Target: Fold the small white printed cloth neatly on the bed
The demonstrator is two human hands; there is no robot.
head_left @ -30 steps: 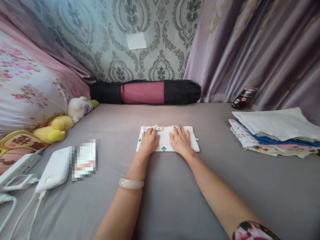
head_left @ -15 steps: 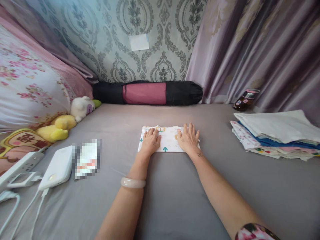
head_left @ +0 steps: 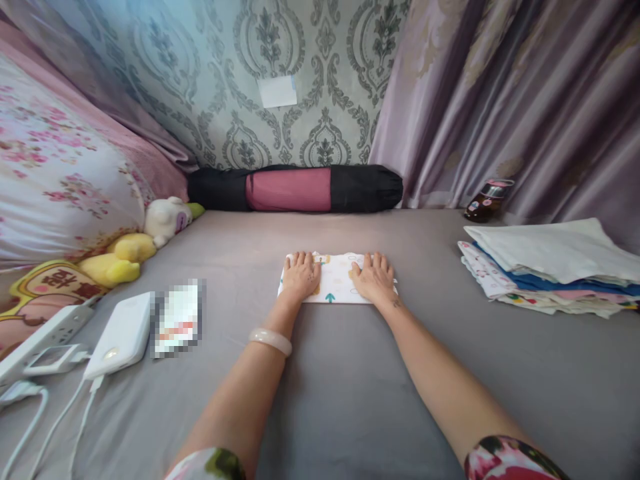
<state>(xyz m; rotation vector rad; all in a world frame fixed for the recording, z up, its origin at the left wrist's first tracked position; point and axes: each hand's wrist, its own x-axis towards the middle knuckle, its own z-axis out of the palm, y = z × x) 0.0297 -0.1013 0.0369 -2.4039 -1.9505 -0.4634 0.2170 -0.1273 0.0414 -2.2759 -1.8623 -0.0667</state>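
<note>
While left fingers (head_left: 302,259) and right fingers (head_left: 376,261) rest slightly spread, the folded cloth (head_left: 336,277) lies beneath.

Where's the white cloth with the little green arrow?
In the head view, the white cloth lies mid-picture on the grey sheet, with the left hand on its left end and the right hand on its right.

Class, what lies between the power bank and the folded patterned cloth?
A pixelated item, then grey sheet up to the folded cloth, as the head view shows.
</note>
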